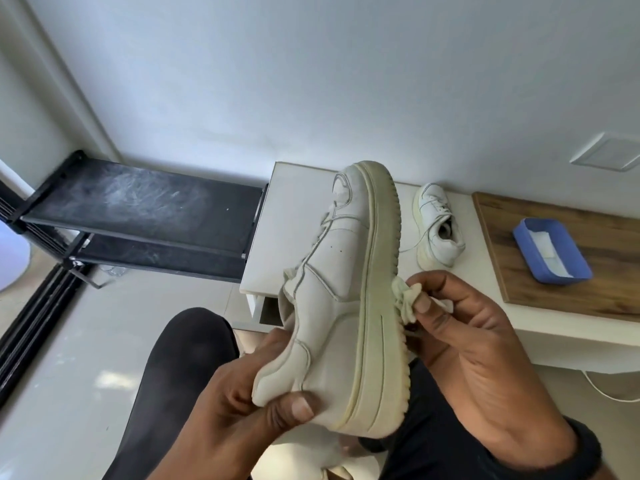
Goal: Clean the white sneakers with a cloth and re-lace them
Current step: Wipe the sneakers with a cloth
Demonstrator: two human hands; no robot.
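Honestly, my left hand point(242, 403) pinched the sneaker point(346, 306) heel steady while my right fingers point(424, 301) bunched the cloth point(403, 299) tight; short firm rubs suited that yellowed sole.

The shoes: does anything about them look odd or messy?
The held sneaker has a yellowed sole. The other sneaker sits on the white bench with a loose lace trailing out. Nothing looks spilled.

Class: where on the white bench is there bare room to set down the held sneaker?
Free: the raised white block left of the second sneaker. Crowded: the wooden board carries the blue tray, leaving only its near strip bare.
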